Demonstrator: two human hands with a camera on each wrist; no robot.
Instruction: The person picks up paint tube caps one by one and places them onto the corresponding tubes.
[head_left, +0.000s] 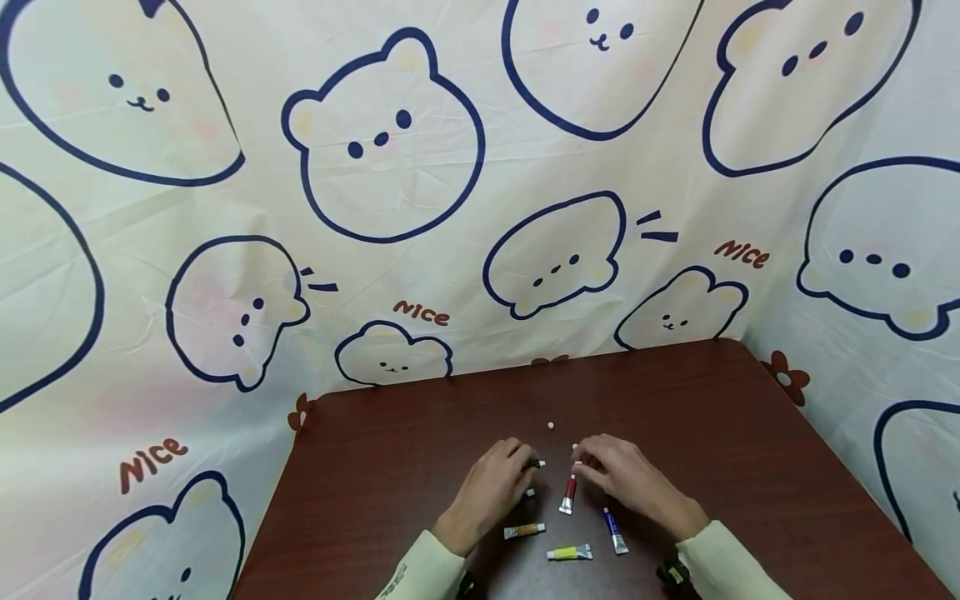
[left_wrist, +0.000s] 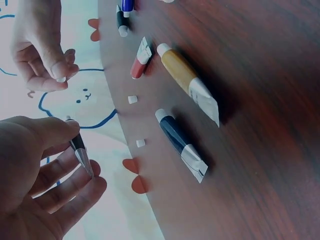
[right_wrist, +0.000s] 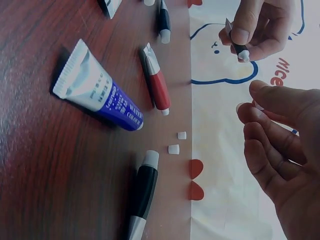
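Head view: left hand (head_left: 483, 493) mostly covers white-tipped black-and-silver paint tube (head_left: 533, 463), left of and beyond red-and-silver paint tube (head_left: 568, 493); brown wood-grain tabletop (head_left: 765, 467) runs well out both sides of red-and-silver paint tube.
Left wrist view: we see left thumb pinching tube, other fingers loosely bent.
Right wrist view: right hand (right_wrist: 285, 135) pinches tiny white bit (right_wrist: 257, 104), too hidden for us to identify; white-capped black tube (right_wrist: 143, 195) cut off by frame.

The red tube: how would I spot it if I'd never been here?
On the brown table, look between the left hand and the right hand. The red tube lies there; unlike the nearby yellow tube and blue tube, its body is red.
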